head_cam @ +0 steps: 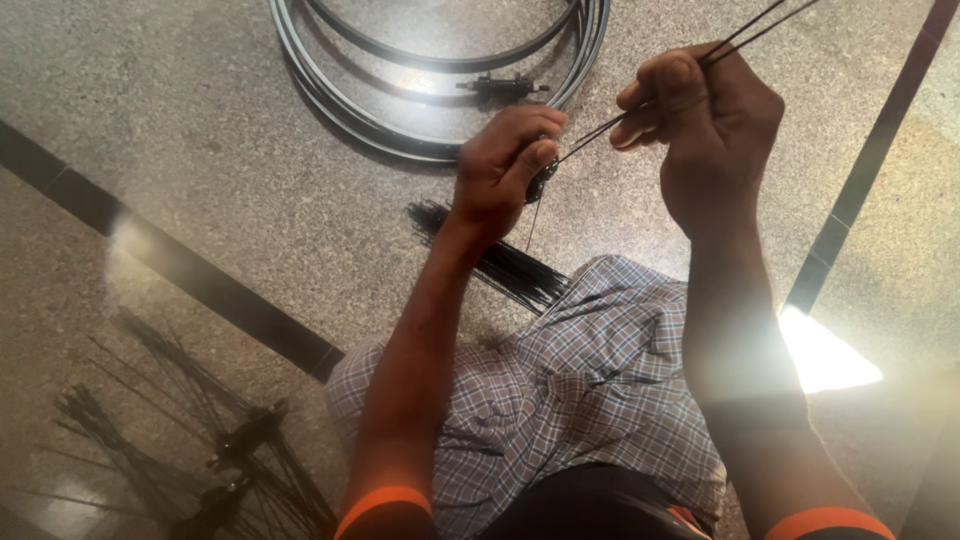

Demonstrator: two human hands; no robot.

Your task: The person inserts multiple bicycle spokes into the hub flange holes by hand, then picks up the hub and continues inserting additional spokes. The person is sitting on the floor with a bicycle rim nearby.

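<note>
My left hand (503, 165) is closed around a small black wheel hub (541, 180), of which only an edge shows past my fingers. My right hand (705, 125) pinches thin black spokes (745, 33) that run from the hub up and to the right, out of the frame's top. Both hands are held above my lap, close together, over a plaid garment (560, 390). A bundle of loose black spokes (505, 262) lies on the stone floor just below my left hand.
Black bicycle rims (340, 100) lie stacked on the floor at the top, with a black hub and axle (503, 87) inside them. A hub with spokes fanned out (230, 450) sits at the bottom left. Dark strips (200, 280) cross the polished floor.
</note>
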